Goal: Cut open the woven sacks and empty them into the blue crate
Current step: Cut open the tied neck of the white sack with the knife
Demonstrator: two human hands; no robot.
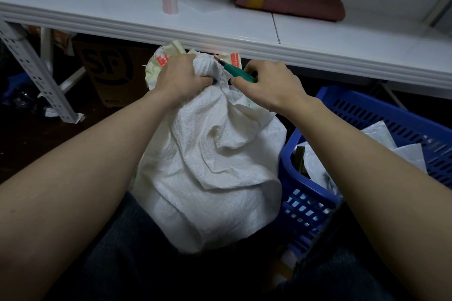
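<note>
Got the white woven plastic sack (215,154) standing right in front of me, just beside the blue slotted plastic crate (367,105), with my left hand (181,76) in a tight grip round its bunched-up top. My right hand (266,83) pinches a slim green-handled cutter (238,73), tip right at that bunch. Best bet imo: keep the top pulled taut and slice shallow, away from the left hand, so nothing inside gets nicked.

Bare forearms (97,154), dark blue denim trousers (127,252), dark-painted thumbnail (214,81) on the left hand (181,76).
</note>
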